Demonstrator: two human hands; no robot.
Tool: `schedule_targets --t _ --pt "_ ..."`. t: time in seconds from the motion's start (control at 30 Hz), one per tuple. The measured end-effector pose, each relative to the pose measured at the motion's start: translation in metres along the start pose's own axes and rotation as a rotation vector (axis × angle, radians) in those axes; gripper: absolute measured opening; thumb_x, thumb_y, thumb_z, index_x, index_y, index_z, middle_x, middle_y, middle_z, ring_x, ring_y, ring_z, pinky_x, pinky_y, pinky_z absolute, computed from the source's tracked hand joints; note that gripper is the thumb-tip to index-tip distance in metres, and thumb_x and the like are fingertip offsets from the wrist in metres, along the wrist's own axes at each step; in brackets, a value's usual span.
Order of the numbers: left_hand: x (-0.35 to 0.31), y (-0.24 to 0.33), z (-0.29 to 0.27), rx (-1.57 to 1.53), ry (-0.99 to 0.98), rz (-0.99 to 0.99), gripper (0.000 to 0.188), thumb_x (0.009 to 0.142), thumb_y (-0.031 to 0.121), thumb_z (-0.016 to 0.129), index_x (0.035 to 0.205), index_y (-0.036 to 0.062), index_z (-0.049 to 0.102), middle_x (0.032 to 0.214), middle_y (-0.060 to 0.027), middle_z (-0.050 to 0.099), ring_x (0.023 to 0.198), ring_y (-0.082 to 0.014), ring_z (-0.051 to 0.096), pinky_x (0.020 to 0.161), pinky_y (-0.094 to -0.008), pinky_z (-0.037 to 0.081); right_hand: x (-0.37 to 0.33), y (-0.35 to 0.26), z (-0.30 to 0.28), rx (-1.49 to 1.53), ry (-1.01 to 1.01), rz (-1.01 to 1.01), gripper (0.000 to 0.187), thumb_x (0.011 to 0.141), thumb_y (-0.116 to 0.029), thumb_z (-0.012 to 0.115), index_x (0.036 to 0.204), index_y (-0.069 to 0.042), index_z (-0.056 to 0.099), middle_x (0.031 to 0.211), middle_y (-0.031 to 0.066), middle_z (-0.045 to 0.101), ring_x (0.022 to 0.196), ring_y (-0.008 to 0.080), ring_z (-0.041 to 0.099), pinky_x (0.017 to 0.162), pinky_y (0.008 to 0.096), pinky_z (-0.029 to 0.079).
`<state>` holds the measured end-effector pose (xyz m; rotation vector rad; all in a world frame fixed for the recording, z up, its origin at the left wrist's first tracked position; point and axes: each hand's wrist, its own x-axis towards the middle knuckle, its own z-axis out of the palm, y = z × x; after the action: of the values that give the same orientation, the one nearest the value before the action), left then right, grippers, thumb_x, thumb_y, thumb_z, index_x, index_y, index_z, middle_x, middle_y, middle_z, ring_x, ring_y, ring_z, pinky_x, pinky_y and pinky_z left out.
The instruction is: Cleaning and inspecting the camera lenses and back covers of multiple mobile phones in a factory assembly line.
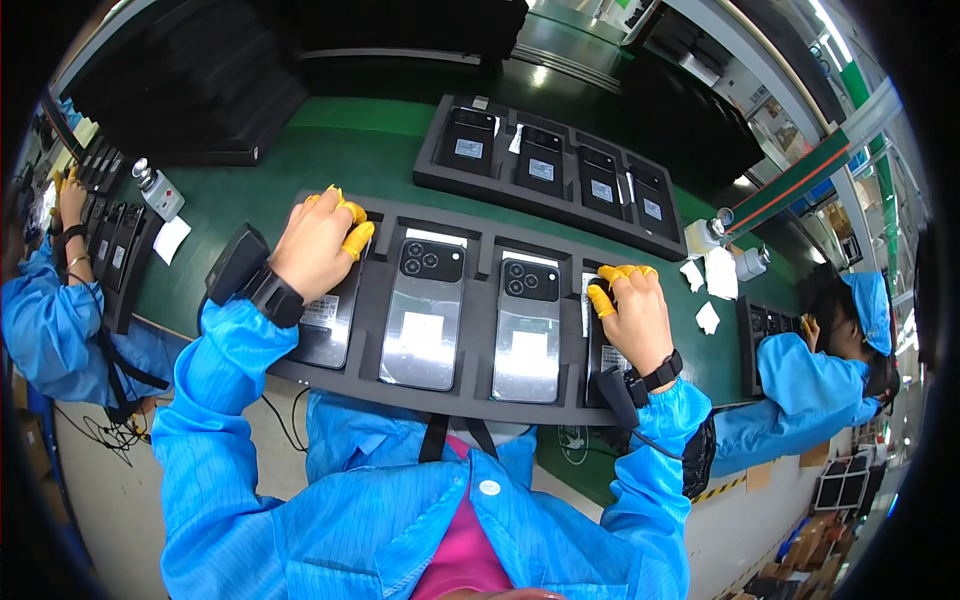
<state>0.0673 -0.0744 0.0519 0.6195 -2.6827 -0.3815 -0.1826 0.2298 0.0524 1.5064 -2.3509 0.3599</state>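
Note:
A dark foam tray (477, 235) lies in front of me with a row of smartphones, backs up. My left hand (315, 245), in yellow finger cots, curls over the upper end of the leftmost smartphone (322, 335); its thumb bends at that phone's right side. At the other end, my right hand (637, 310) closes over the rightmost smartphone (611, 355), covering much of it. Exact fingertip contact is hidden on both. Between my hands lie a silvery smartphone (421, 335) and a similar smartphone (526, 345), each with three lenses and a white label.
Beyond stands a second foam tray (500, 188) of dark phones. Black foam sheets (180, 110) are stacked back left. A metal-topped bottle (158, 190) stands left; another bottle (707, 232) and white wipes (720, 272) are right. Co-workers in blue sit at either side.

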Motion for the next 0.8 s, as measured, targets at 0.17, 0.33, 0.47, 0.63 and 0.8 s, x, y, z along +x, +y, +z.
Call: schedule_targets --t 0.17,0.33,0.47,0.63,0.8 --pt "0.0 0.021 -0.011 0.062 0.123 -0.028 0.03 0.082 0.023 0.075 0.098 -0.0008 0.069 0.1 -0.0169 0.054 0.099 -0.0373 0.051 0.086 -0.0432 0.044 0.0 -0.011 -0.019 0.035 0.021 0.025 0.051 0.076 -0.022 0.077 0.116 0.004 0.06 0.111 0.023 0.058 0.102 0.0403 0.052 0.093 0.0478 0.041" --pt "0.014 0.007 -0.002 -0.001 0.25 0.001 0.031 0.069 0.015 0.082 0.091 0.0002 0.067 0.103 -0.016 0.052 0.1 -0.0364 0.05 0.087 -0.042 0.044 0.024 -0.011 -0.014 0.136 0.033 0.061 0.054 0.073 -0.018 0.078 0.117 0.006 0.057 0.116 0.025 0.053 0.106 0.0418 0.05 0.095 0.0466 0.041" --pt "0.053 -0.006 0.011 0.023 0.314 0.008 0.028 0.072 0.017 0.08 0.092 0.001 0.069 0.105 -0.0168 0.053 0.102 -0.0362 0.051 0.09 -0.0443 0.044 0.058 0.009 0.005 0.149 -0.016 0.112 0.046 0.076 -0.02 0.077 0.11 0.007 0.062 0.112 0.0261 0.054 0.105 0.0417 0.051 0.096 0.0461 0.041" --pt "0.052 -0.01 0.026 0.061 0.238 0.051 0.041 0.079 0.021 0.077 0.113 0.0002 0.067 0.124 -0.0256 0.051 0.117 -0.0431 0.047 0.097 -0.0459 0.043 0.055 0.004 0.008 0.073 0.082 0.065 0.04 0.081 -0.018 0.075 0.11 0.007 0.063 0.112 0.0254 0.057 0.107 0.0408 0.052 0.094 0.0459 0.043" --pt "0.025 0.045 0.033 -0.018 0.166 0.342 0.024 0.079 0.019 0.074 0.095 0.0018 0.068 0.098 -0.0163 0.06 0.093 -0.0365 0.057 0.083 -0.0453 0.045 0.051 -0.05 -0.001 0.37 -0.037 -0.206 0.027 0.081 -0.018 0.072 0.098 0.003 0.068 0.096 0.02 0.065 0.096 0.0384 0.058 0.088 0.0457 0.046"
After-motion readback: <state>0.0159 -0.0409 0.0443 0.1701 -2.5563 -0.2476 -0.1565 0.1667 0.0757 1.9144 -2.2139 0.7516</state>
